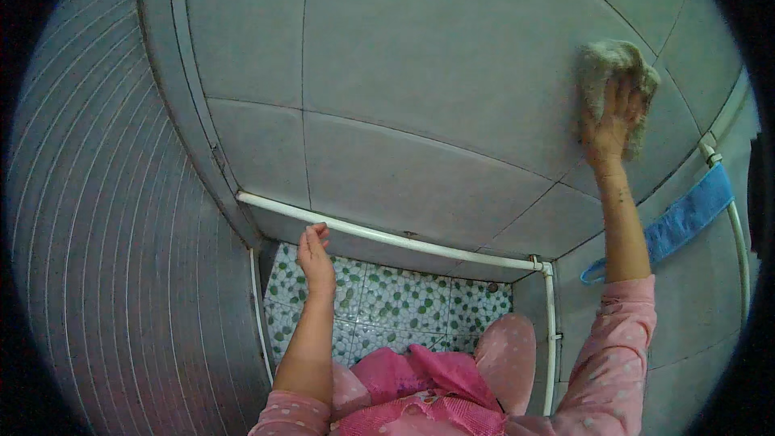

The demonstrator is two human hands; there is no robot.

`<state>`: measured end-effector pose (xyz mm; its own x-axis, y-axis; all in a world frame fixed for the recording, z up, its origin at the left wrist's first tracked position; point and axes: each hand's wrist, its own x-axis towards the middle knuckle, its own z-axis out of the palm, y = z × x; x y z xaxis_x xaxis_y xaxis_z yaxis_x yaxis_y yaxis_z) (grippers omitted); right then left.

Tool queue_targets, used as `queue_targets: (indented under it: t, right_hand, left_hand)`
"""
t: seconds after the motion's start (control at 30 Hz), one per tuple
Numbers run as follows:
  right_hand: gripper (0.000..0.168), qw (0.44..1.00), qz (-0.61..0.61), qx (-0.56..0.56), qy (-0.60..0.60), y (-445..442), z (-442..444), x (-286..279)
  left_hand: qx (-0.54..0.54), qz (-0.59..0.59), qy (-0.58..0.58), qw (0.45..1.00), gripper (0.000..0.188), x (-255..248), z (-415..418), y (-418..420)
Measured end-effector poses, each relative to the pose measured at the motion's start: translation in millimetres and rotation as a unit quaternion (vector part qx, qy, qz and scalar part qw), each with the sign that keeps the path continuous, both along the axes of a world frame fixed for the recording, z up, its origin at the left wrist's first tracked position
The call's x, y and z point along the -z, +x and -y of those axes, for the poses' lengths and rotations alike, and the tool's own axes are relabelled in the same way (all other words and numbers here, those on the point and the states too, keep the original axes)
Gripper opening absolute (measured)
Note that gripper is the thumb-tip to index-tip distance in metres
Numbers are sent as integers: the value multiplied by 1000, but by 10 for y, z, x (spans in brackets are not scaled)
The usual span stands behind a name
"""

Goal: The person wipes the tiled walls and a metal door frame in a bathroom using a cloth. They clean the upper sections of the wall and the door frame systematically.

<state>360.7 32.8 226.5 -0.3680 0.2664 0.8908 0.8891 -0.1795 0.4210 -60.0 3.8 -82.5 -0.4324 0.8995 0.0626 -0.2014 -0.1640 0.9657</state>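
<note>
My right hand (611, 127) lies flat on a pale, fluffy cloth (611, 60), pressing it against the grey tiled wall (436, 54) at the upper right. The cloth is slightly blurred, and part of it is hidden under the palm. My left hand (316, 257) is raised near a white pipe (387, 235) that runs along the lower wall. Its fingers are loosely bent with nothing seen in them; whether they touch the pipe I cannot tell.
A blue cloth strap (687, 215) hangs at a white pipe on the right wall. Another vertical white pipe (550, 339) stands near my right knee. On the left is a ribbed grey panel (121, 224). Below lies a floor with a green and white pebble pattern (393, 300).
</note>
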Motion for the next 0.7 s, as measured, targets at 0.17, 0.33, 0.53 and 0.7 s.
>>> queue_targets:
  t: [0.17, 0.33, 0.53, 0.7]
  right_hand:
    - [75, 952, 59, 27, -298, -904, 16, 1135]
    - [66, 784, -43, -92, -612, -1056, 181, 1490]
    - [65, 939, 137, -7, -315, -1113, 96, 462]
    - [65, 994, 68, -49, -63, -1566, -140, -836]
  left_hand:
    - [10, 10, 1, 1000, 38, 67, -33, 20]
    - [21, 5, 11, 1000, 39, 10, -1, 41]
    - [10, 12, 1, 1000, 38, -21, 3, 60]
    - [21, 16, 9, 1000, 41, 29, -1, 101]
